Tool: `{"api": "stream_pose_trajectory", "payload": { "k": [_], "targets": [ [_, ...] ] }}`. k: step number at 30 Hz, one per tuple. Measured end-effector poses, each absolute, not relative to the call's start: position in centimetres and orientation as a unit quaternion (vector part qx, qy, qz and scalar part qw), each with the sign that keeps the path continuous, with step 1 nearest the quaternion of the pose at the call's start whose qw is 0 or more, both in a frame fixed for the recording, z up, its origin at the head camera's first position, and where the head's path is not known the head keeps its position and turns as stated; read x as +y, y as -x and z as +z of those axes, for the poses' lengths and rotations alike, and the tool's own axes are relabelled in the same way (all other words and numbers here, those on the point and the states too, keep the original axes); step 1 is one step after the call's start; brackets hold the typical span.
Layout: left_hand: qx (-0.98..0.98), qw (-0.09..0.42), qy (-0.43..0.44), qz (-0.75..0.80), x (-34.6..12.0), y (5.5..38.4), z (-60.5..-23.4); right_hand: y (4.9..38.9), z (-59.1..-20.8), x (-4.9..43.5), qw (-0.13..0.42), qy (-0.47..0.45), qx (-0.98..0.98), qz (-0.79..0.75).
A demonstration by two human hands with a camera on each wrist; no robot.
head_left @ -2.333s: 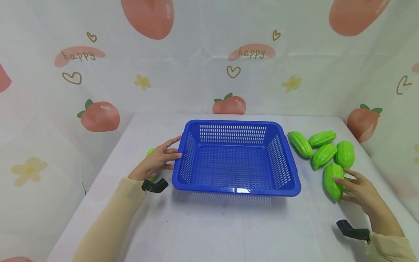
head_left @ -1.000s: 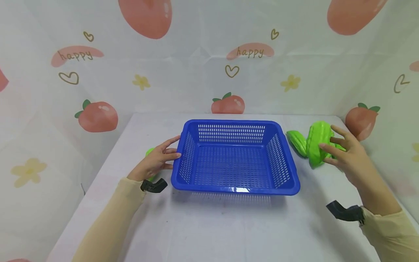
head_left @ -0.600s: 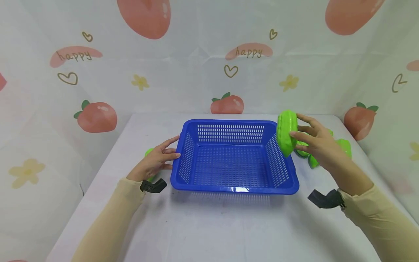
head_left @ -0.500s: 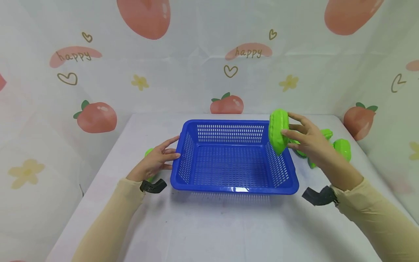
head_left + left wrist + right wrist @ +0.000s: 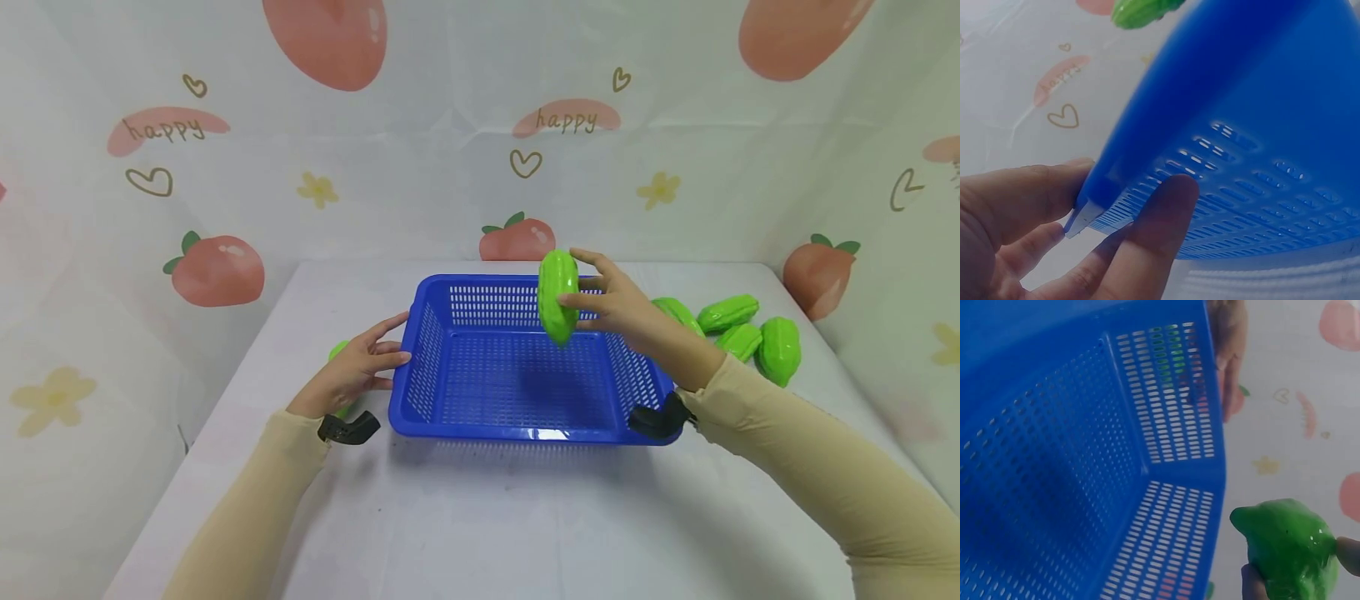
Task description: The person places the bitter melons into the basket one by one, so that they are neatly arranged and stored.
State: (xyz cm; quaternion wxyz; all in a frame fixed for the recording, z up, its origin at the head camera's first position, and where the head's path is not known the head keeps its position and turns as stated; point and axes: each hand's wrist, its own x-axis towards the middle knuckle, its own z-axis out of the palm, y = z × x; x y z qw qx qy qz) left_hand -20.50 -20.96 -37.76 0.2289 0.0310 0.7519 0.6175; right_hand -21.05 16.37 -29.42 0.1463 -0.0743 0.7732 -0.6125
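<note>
Glossy skin could let the green fruit (image 5: 553, 287) clamped in the right hand (image 5: 624, 310) slip onto the basket (image 5: 480, 433)'s back edge; left hand (image 5: 351, 367), fingers apart, touches its left edge.

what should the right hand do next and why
Probably lower the green fruit into the blue basket: the right hand holds it raised over the basket, while the left hand touches the basket's side, which may help steady it.
</note>
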Motion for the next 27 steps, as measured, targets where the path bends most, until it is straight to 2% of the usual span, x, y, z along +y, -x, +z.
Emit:
{"api": "stream_pose_trajectory", "payload": {
  "k": [20, 27],
  "targets": [
    [0.747, 0.225, -0.031, 0.625, -20.8, 20.4, -37.8, 24.7, -34.1, 8.5, 0.251, 0.016, 0.77, -0.586],
    [0.757, 0.226, -0.03, 0.613, -21.0, 20.4, -37.6, 25.2, -35.6, 6.4, 0.269, 0.0, 0.78, -0.565]
  ]
}}
